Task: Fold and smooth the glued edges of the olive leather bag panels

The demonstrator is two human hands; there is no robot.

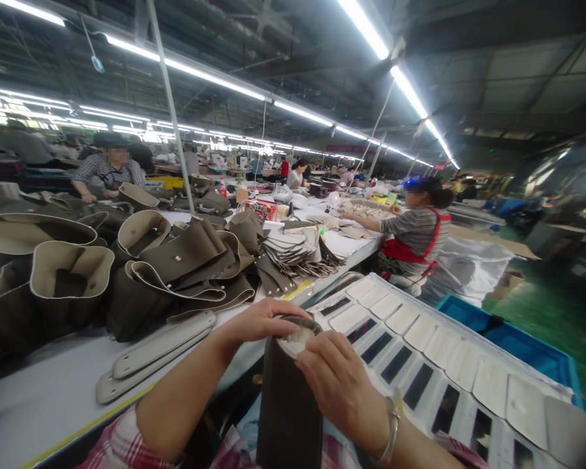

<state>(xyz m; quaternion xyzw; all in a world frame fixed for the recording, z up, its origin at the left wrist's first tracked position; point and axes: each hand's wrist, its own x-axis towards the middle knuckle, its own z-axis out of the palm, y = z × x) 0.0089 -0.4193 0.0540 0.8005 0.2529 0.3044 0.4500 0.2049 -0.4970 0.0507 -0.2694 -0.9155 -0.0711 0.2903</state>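
Note:
In the head view a dark olive-brown bag body [290, 397] stands upright in front of me, its pale lining showing at the open top. My left hand [273, 320] curls over the far rim, fingers reaching into the opening. On the near right side of that rim, my right hand [334, 374] pinches the edge, thumb hidden behind the fingers. A metal bangle is on my right wrist. Beside my left forearm lie two light grey straps [163, 348] with rivet holes, one over the other.
Dark bag pieces [190, 260] pile along the white table [43, 410] at left. Stacked flat pieces [293, 247] sit farther back. A white rack [420, 384] holding pale panels is at right, with a blue crate [527, 352] behind it. A co-worker in a red apron [413, 241] sits beyond.

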